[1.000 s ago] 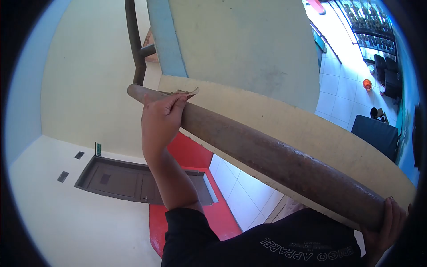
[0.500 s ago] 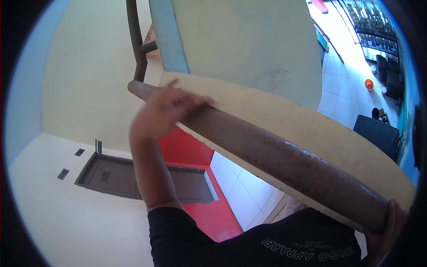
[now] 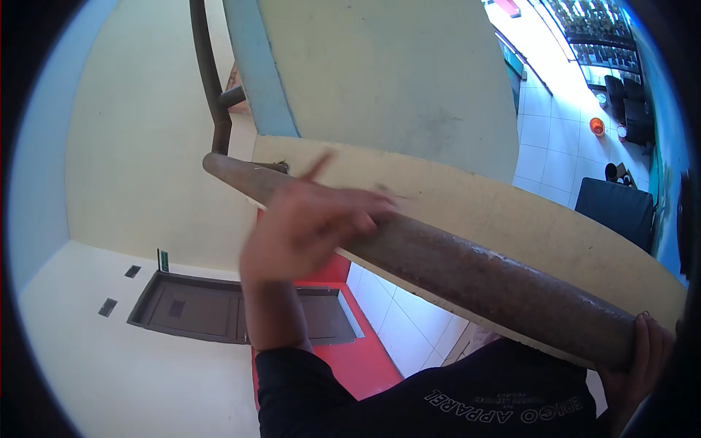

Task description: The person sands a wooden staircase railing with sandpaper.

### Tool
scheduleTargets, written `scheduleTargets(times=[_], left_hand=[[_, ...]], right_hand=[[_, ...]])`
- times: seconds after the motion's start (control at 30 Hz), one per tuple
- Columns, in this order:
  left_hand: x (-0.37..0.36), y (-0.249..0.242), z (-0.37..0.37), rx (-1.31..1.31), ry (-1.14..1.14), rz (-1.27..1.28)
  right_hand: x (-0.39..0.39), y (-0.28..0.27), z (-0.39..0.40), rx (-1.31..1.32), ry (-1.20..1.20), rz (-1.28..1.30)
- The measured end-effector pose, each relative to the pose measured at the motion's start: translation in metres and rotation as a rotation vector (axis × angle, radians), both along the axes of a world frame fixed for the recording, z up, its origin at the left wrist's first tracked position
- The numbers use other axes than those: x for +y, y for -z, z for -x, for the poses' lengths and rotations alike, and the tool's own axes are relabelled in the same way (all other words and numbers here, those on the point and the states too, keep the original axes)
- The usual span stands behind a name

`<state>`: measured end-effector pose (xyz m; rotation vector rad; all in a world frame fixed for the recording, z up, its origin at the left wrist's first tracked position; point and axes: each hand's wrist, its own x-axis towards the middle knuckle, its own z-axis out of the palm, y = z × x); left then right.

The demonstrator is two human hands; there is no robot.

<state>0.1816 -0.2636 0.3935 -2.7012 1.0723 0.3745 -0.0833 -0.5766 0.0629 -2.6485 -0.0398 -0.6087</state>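
A thick brown metal handrail point(image 3: 467, 270) slants from upper left to lower right, its paint worn and its surface rough. Over its upper half is my left hand point(image 3: 314, 226), blurred by motion, with one finger sticking up and the others bent down towards the rail. Whether those fingers hold anything thin is hidden in the blur. At the rail's lower right end, my right hand point(image 3: 650, 343) has its fingers wrapped over the edge, gripping it. A small dark tuft shows on the rail just beyond my left hand.
The rail runs along a cream half wall point(image 3: 431, 171). A thinner brown pipe point(image 3: 208, 66) rises at its far end. Below left are a brown door point(image 3: 197, 306) and a red wall section point(image 3: 350, 365). An orange bucket point(image 3: 597, 127) and a dark chair point(image 3: 615, 208) stand on the tiled floor at right.
My left hand has moved along the handrail, down and to the right, towards my right hand. My right hand keeps its place on the rail. The view has shifted slightly.
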Motion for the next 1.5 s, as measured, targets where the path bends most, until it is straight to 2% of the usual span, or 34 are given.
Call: scheduleTargets(times=[0.07,0.17,0.4,0.53,0.63,0.67,0.73,0.8,0.9,0.93,1.03,1.1,1.17,1.2,1.3,1.33,1.43,1.5], left_hand=[[-0.021,0.018,0.023,0.127,0.107,0.126],[-0.013,0.006,0.010,-0.059,0.035,-0.087],[-0.044,0.046,0.027,0.120,0.226,0.104],[-0.031,-0.008,0.048,0.006,0.120,-0.115],[-0.042,0.023,0.050,-0.045,0.113,-0.019],[-0.049,0.043,0.049,-0.008,0.180,0.032],[-0.054,0.054,0.055,0.014,0.218,0.060],[-0.054,0.047,0.054,0.005,0.266,0.045],[-0.047,0.033,0.054,-0.171,0.134,-0.059],[-0.053,0.038,0.053,-0.139,0.158,-0.050],[-0.082,0.080,0.054,0.189,0.233,0.157],[-0.080,0.070,0.050,0.183,0.214,0.080],[-0.061,0.036,0.038,0.149,0.177,-0.020],[-0.058,0.022,0.032,0.036,0.171,-0.068],[-0.058,0.027,0.022,0.197,0.126,-0.088],[-0.073,0.051,0.026,0.301,0.161,0.010],[-0.099,0.090,0.049,0.282,0.299,0.134],[-0.082,0.075,0.053,0.133,0.291,0.106]], right_hand=[[-0.001,-0.005,-0.004,-0.020,-0.012,0.039],[-0.002,-0.017,-0.008,-0.033,-0.017,0.104],[0.004,-0.012,-0.003,0.010,0.006,0.025],[-0.002,-0.026,-0.010,0.005,-0.028,0.074],[-0.001,-0.027,-0.010,0.013,-0.022,0.084],[0.000,-0.027,-0.009,0.022,-0.024,0.089],[0.001,-0.025,-0.007,0.041,-0.004,0.105],[0.002,-0.025,-0.008,0.034,0.009,0.109],[0.000,-0.026,-0.009,0.017,0.012,0.129],[0.001,-0.025,-0.010,0.006,0.011,0.125],[0.003,-0.022,-0.011,-0.027,0.004,0.108],[0.004,-0.024,-0.010,-0.002,0.010,0.117],[0.003,-0.027,-0.010,0.021,0.020,0.118],[0.004,-0.028,-0.011,0.016,0.022,0.109],[0.007,-0.028,-0.012,0.013,0.047,0.093],[0.007,-0.028,-0.012,0.013,0.037,0.093],[0.007,-0.028,-0.011,0.017,0.029,0.097],[0.005,-0.031,-0.010,0.033,0.018,0.098]])
